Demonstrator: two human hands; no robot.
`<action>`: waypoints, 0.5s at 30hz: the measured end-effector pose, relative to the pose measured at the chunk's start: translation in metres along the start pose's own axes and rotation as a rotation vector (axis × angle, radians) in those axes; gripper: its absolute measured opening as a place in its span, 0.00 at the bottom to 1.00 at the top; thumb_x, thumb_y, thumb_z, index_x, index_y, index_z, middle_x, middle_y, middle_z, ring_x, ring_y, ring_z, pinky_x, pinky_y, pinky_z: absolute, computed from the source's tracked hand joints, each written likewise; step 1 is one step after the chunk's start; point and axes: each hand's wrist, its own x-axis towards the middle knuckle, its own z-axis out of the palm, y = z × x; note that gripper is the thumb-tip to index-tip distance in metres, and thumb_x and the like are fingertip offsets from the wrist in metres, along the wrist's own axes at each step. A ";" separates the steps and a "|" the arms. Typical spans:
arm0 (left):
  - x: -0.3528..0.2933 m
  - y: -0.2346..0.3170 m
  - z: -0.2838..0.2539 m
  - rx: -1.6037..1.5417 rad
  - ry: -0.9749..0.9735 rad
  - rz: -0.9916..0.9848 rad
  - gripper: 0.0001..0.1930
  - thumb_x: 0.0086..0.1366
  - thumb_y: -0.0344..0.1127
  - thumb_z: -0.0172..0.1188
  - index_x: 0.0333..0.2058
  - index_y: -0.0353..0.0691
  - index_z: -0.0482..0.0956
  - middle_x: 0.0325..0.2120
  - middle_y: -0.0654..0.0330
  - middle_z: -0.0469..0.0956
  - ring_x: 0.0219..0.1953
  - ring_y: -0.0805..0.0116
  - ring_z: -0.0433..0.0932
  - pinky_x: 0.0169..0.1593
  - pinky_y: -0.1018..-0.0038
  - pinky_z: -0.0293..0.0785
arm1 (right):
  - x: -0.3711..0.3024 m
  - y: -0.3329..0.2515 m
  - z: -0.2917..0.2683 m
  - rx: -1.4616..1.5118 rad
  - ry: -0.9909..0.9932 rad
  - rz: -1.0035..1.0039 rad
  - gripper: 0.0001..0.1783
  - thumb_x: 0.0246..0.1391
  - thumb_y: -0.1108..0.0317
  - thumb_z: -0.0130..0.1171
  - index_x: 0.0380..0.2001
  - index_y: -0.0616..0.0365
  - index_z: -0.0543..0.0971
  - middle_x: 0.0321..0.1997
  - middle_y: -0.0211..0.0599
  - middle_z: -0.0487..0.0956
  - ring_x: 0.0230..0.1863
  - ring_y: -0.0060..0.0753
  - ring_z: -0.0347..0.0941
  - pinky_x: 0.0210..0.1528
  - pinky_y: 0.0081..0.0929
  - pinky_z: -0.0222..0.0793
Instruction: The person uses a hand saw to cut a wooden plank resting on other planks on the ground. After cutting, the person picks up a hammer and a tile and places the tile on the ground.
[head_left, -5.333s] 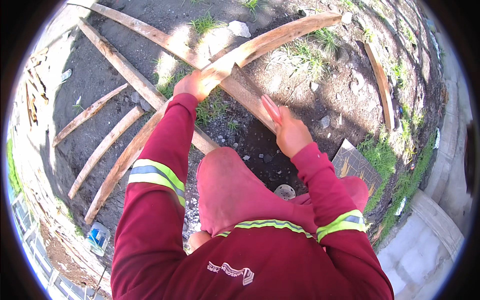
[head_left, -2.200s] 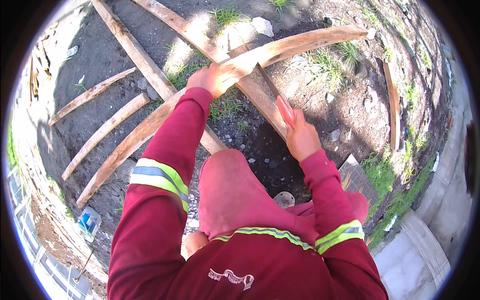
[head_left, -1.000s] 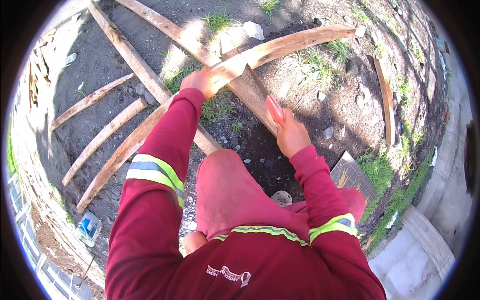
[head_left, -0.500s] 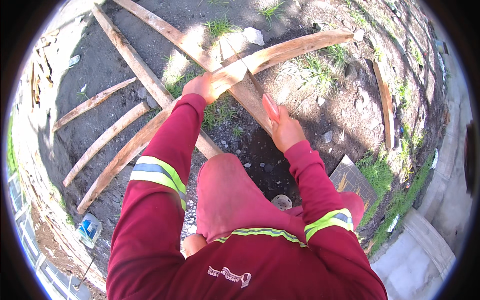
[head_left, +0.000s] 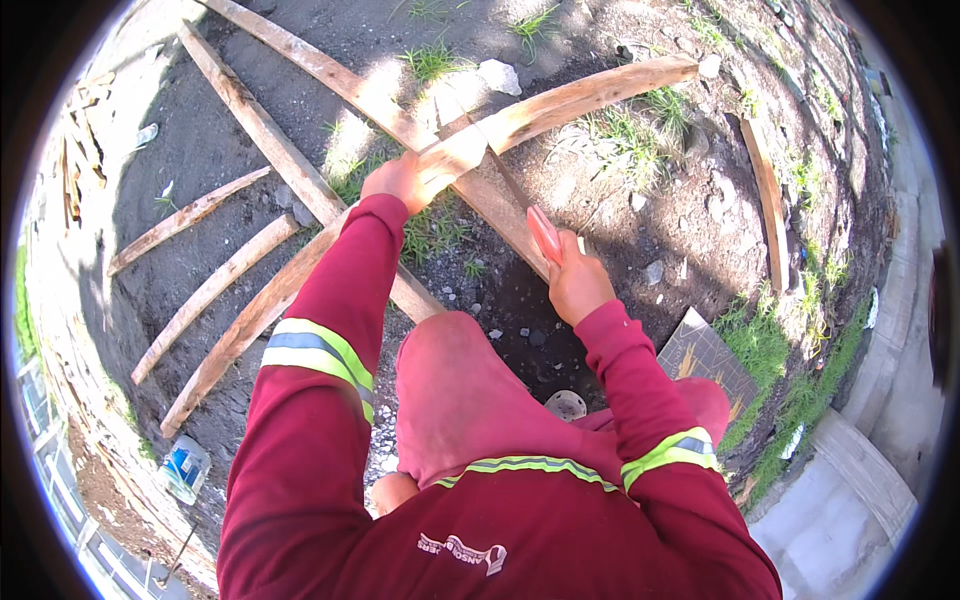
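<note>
The long timber (head_left: 465, 150) lies crosswise on the support plank (head_left: 497, 203), one end reaching out well to the right of that plank and the other running far to its left, over a second plank (head_left: 258, 120). Just left of where timber and support plank cross, the left hand (head_left: 397, 187) is clamped down on the timber, its fingers wrapped over the upper face. Right of the support plank's near end, the right hand (head_left: 580, 288) is closed firmly round the red handle of a hand saw (head_left: 541, 230), whose blade meets the timber at the crossing. The timber looks stiff and dry, probably fairly heavy over its length, with rough faces unlikely to slip but apt to splinter; the best hold seems to be close beside the support plank, where it is backed from below. The left thumb, the timber's underside and the depth of any cut cannot be made out; the left sleeve covers a stretch of timber left of the support plank, the blade's far end is faint, and the support plank's own far end is cut off.
</note>
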 end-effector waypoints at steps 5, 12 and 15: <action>-0.003 -0.003 0.010 -0.001 0.004 -0.008 0.33 0.54 0.67 0.59 0.41 0.39 0.75 0.35 0.45 0.80 0.41 0.44 0.79 0.45 0.56 0.74 | -0.024 -0.013 -0.029 -0.079 -0.130 0.248 0.20 0.56 0.68 0.55 0.51 0.54 0.65 0.29 0.59 0.79 0.32 0.65 0.76 0.35 0.56 0.71; -0.003 -0.006 0.009 0.035 -0.003 0.035 0.35 0.54 0.69 0.57 0.43 0.39 0.75 0.36 0.45 0.80 0.42 0.44 0.79 0.46 0.56 0.74 | 0.031 -0.007 0.006 -0.021 -0.066 0.064 0.15 0.57 0.67 0.52 0.46 0.56 0.65 0.30 0.59 0.79 0.33 0.66 0.76 0.38 0.56 0.70; 0.003 -0.008 0.008 0.046 -0.019 0.023 0.33 0.55 0.66 0.58 0.43 0.40 0.75 0.36 0.45 0.81 0.41 0.44 0.79 0.46 0.56 0.74 | -0.019 -0.002 -0.011 -0.018 -0.055 0.091 0.17 0.57 0.68 0.53 0.48 0.55 0.64 0.31 0.59 0.79 0.33 0.66 0.76 0.38 0.56 0.71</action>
